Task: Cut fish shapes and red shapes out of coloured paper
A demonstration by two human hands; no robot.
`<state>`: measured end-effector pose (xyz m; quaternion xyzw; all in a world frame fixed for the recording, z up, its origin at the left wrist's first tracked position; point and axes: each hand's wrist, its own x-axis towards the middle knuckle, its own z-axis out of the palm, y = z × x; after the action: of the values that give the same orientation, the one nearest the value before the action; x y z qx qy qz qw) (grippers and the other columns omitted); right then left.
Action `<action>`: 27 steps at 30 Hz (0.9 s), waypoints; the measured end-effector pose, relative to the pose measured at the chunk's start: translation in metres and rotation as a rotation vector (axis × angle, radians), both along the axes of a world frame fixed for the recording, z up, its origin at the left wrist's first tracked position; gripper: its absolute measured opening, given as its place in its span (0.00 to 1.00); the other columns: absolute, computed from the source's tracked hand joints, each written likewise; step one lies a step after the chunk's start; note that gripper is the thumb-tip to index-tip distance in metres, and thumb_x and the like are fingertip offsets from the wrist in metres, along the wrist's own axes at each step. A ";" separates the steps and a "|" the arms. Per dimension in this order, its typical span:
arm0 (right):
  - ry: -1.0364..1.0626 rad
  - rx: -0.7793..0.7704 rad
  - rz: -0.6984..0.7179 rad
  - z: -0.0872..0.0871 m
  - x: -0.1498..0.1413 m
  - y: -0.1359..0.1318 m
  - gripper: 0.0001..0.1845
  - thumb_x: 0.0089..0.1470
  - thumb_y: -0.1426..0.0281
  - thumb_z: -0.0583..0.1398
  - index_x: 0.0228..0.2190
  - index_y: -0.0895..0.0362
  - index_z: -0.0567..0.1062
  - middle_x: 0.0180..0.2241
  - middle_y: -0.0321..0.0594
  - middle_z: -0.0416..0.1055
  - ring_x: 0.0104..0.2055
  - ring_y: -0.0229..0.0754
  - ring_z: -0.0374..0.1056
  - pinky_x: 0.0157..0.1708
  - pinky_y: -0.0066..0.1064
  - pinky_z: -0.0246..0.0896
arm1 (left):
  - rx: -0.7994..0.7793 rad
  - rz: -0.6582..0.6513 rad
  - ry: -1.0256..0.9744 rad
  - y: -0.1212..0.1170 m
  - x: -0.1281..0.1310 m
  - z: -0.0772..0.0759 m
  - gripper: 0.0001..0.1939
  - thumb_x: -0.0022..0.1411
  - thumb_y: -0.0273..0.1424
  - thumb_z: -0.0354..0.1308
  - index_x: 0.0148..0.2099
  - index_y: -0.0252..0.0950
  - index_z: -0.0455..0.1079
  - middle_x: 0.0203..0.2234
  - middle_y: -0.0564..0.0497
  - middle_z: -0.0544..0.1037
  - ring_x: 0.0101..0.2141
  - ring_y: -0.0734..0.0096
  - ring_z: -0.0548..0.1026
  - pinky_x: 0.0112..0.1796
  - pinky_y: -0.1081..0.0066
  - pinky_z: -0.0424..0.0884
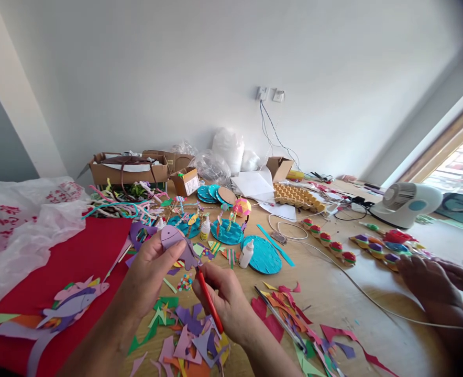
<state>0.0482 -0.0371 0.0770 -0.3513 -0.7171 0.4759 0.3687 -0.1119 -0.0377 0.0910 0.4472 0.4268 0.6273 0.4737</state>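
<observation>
My left hand [158, 269] pinches a purple paper fish [172, 238] with a drawn eye and gill line, held up over the table. In my right hand [226, 301] are red-handled scissors [211, 301], their tip against the tail end of the fish. My fingers partly cover both the fish and the scissors. Below my hands lie paper scraps [192, 335] in purple, green and orange. Several cut-out paper fish [72, 303] rest in a pile on red paper [31, 285] at the left.
Blue painted discs [261, 255], a white glue bottle [246, 254] and a pen [280, 314] lie ahead and right. A white cable [349, 275] crosses the table. Another person's hands [431, 280] are beside painted egg-carton caterpillars [375, 248], near a fan [406, 204]. Cardboard boxes [129, 170] line the wall.
</observation>
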 end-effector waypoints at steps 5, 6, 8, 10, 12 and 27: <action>-0.004 0.004 0.010 0.000 0.000 0.000 0.16 0.56 0.63 0.55 0.21 0.56 0.60 0.18 0.29 0.53 0.21 0.33 0.48 0.20 0.25 0.43 | -0.002 0.011 -0.006 -0.002 0.002 0.005 0.07 0.54 0.35 0.64 0.30 0.37 0.74 0.22 0.56 0.74 0.26 0.71 0.69 0.30 0.74 0.67; -0.008 0.006 0.012 0.000 0.000 0.000 0.16 0.57 0.63 0.55 0.21 0.55 0.60 0.18 0.29 0.53 0.21 0.33 0.48 0.20 0.25 0.43 | -0.003 0.014 -0.009 -0.002 0.002 0.006 0.07 0.54 0.35 0.65 0.30 0.37 0.75 0.22 0.56 0.74 0.26 0.71 0.70 0.30 0.74 0.67; -0.018 0.012 0.014 0.000 0.000 0.000 0.17 0.57 0.62 0.55 0.21 0.56 0.60 0.18 0.29 0.53 0.22 0.33 0.48 0.21 0.25 0.43 | -0.010 0.012 -0.012 -0.002 0.002 0.006 0.07 0.53 0.35 0.65 0.29 0.37 0.75 0.21 0.56 0.75 0.25 0.71 0.70 0.29 0.74 0.68; -0.028 0.018 0.011 0.000 0.000 0.000 0.18 0.58 0.61 0.55 0.21 0.56 0.61 0.18 0.29 0.52 0.22 0.33 0.48 0.21 0.25 0.43 | -0.015 0.002 -0.015 -0.001 0.002 0.007 0.07 0.53 0.35 0.65 0.30 0.37 0.75 0.21 0.56 0.76 0.25 0.70 0.71 0.30 0.74 0.69; -0.036 0.026 0.007 0.000 0.001 0.000 0.17 0.57 0.62 0.55 0.21 0.56 0.61 0.19 0.29 0.53 0.23 0.33 0.47 0.21 0.25 0.43 | -0.032 -0.017 -0.022 -0.001 0.001 0.009 0.07 0.54 0.35 0.65 0.30 0.37 0.75 0.22 0.55 0.76 0.26 0.70 0.72 0.30 0.74 0.70; -0.049 0.047 -0.004 0.000 0.000 0.000 0.15 0.55 0.67 0.56 0.20 0.56 0.60 0.18 0.29 0.52 0.22 0.33 0.46 0.20 0.25 0.42 | -0.101 -0.041 -0.051 -0.005 0.003 0.018 0.10 0.50 0.36 0.67 0.27 0.36 0.72 0.20 0.55 0.75 0.23 0.74 0.70 0.26 0.76 0.67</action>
<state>0.0479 -0.0369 0.0774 -0.3554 -0.7361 0.4495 0.3603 -0.1094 -0.0430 0.1086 0.4152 0.4365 0.6062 0.5192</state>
